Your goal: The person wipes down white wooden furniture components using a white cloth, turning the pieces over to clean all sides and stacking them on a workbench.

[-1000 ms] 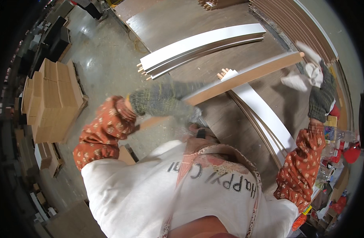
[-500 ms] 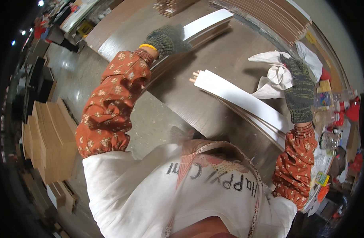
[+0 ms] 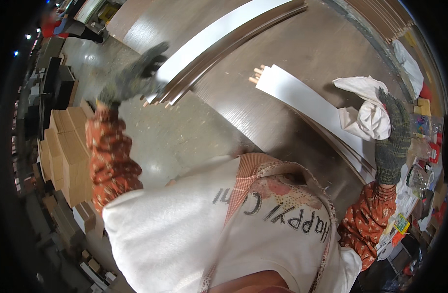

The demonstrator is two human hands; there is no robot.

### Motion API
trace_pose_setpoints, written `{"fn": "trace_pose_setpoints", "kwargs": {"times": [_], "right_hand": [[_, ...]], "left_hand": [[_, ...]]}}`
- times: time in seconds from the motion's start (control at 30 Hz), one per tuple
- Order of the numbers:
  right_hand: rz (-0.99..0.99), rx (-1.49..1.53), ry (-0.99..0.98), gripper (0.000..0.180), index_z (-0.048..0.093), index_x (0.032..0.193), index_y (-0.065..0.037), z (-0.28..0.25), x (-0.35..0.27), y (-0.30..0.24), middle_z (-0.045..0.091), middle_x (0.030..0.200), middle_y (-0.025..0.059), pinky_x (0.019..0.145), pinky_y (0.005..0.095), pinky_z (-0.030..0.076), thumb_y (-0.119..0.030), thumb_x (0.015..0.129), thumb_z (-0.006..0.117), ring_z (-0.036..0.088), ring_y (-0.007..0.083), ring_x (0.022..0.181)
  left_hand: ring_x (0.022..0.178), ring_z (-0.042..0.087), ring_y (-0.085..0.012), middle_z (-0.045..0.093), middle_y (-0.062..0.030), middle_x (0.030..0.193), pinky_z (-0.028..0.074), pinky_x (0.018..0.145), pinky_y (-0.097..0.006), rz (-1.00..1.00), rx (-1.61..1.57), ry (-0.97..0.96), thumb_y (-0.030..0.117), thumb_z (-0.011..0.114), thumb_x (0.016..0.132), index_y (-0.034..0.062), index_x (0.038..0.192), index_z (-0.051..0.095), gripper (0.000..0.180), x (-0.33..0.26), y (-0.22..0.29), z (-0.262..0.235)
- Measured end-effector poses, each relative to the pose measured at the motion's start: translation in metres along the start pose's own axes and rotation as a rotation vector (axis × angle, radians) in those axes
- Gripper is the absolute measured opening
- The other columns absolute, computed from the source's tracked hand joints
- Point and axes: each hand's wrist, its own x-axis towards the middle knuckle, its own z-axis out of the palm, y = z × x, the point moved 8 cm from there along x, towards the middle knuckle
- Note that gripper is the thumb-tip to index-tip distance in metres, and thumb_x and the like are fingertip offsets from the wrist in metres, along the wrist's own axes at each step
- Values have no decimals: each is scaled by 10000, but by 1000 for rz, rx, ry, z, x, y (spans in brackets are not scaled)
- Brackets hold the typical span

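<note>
A far stack of long white panels (image 3: pixel 224 36) lies across the dark brown table (image 3: pixel 302 53). My left hand (image 3: pixel 133 75), in a grey knit glove, is at the near end of that stack, fingers spread against it. A second stack of white panels (image 3: pixel 302 100) with wooden dowels at its end lies closer to me. My right hand (image 3: pixel 392 139), also gloved, grips a crumpled white cloth (image 3: pixel 368 115) beside that nearer stack. Orange patterned sleeves cover both forearms.
Stacked cardboard boxes (image 3: pixel 67 156) stand on the concrete floor (image 3: pixel 180 132) to my left. A person in red (image 3: pixel 62 27) is far off at the upper left. Brown boards (image 3: pixel 380 17) lie along the table's far right, and small clutter (image 3: pixel 422 180) fills the right edge.
A long panel that both hands held a second ago now lies on the far stack. My left hand has slid to that stack's near end; my right hand dropped onto the cloth.
</note>
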Motion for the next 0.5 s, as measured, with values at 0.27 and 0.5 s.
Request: {"fn": "trace_pose_setpoints", "kwargs": {"times": [0.27,0.5], "right_hand": [[73,152,6,340,522,1191,-5,14,1,-4,559,1175,139,985,363,363,-135,877,530,507,249,1122],[194,141,89,357,500,1216,5,-8,-14,30,546,1208,122,999,351,359,-150,895,524,495,231,1141]], "left_hand": [[1185,442,-270,387,-133,1324,381,1006,-427,183,-464,744,135,854,579,125,1427,149,1103,-73,-34,65],[768,621,-174,621,-69,907,543,653,-279,87,-307,1000,61,810,646,-19,1016,541,464,-43,-76,101]]}}
